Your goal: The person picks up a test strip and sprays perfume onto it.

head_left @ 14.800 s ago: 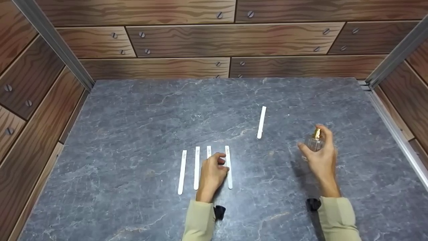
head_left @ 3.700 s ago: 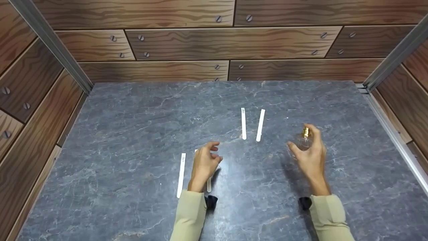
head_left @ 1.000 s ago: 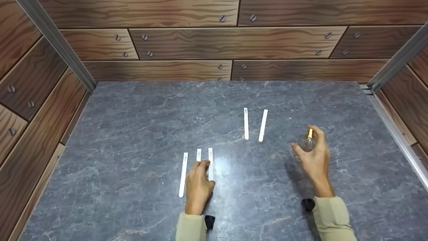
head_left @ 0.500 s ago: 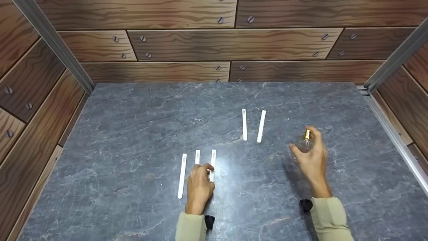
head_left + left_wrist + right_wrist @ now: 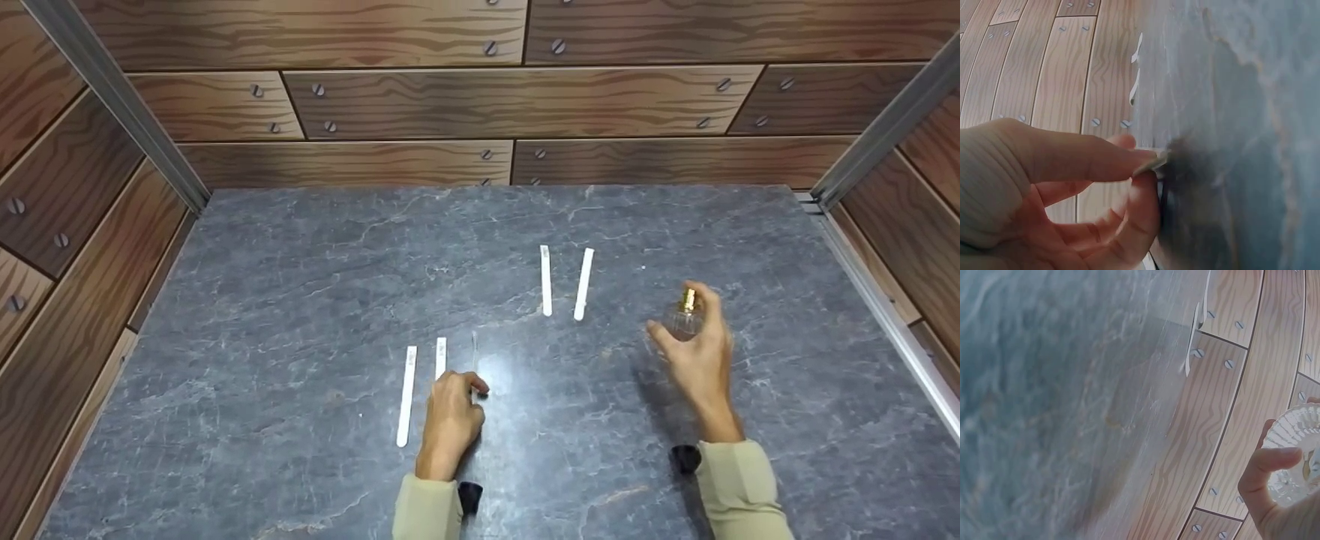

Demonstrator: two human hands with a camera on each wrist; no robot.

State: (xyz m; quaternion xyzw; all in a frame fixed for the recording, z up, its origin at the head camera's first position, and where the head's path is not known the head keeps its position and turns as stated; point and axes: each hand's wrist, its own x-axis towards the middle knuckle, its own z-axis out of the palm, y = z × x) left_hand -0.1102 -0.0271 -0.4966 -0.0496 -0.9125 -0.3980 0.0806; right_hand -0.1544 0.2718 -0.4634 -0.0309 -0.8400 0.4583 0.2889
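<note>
My left hand (image 5: 450, 424) pinches a white perfume test strip (image 5: 474, 351) between thumb and index finger. The strip stands edge-on, so it looks like a thin line in the head view; in the left wrist view its end (image 5: 1153, 165) shows at the fingertips. My right hand (image 5: 703, 360) holds a clear glass perfume bottle (image 5: 682, 324), the index finger on its gold spray top (image 5: 688, 300). The bottle's ribbed base (image 5: 1289, 430) faces the right wrist camera. Left of my left hand lie one test strip (image 5: 406, 397) and another (image 5: 441, 355), the latter partly hidden by that hand.
Farther back on the grey marbled table (image 5: 300, 285), one strip (image 5: 546, 281) and a slightly slanted strip (image 5: 584, 283) lie side by side. Wood-patterned panels (image 5: 420, 105) wall the back and sides, with a metal rail (image 5: 892, 300) along the right edge.
My left hand has slid the rightmost near strip a little to the right, then turned it from flat onto its edge. My right hand keeps holding the bottle in about the same place.
</note>
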